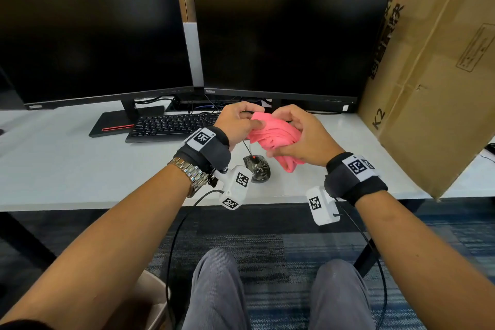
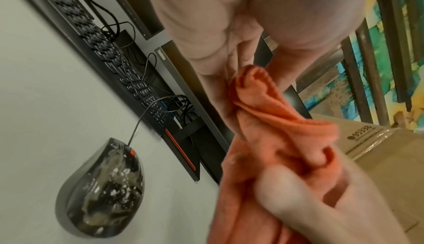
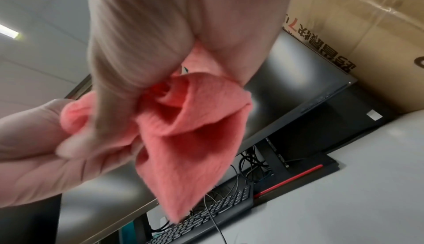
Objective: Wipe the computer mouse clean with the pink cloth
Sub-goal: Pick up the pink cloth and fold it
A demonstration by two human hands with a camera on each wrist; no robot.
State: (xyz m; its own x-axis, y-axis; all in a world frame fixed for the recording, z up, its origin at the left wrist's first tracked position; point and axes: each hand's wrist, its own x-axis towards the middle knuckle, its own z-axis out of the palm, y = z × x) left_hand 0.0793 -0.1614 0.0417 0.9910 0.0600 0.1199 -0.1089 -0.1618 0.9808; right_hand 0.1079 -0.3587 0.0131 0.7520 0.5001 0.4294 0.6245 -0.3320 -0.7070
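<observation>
Both forearms reach forward from the bottom of the head view, over the person's knees. Beyond them the white desk (image 1: 67, 169) carries two dark monitors (image 1: 281, 40), a big cardboard box (image 1: 428, 88) leaning in from the right side, and a black keyboard (image 1: 171, 126).

The pink cloth (image 1: 276, 139) is held in the air between the hands, bunched in folds, probably so that a thick pad is ready for wiping. The right hand (image 1: 302, 136) grips it with curled fingers (image 2: 286, 190) around the lower part. The left hand (image 1: 238, 120) pinches the upper edge between thumb and fingers.

The mouse (image 2: 103, 190) lies on the desk just below the cloth, not touched by anything. Its top carries pale smears and white specks, so I judge the wiping has not yet begun. Its cable runs back toward the keyboard.
</observation>
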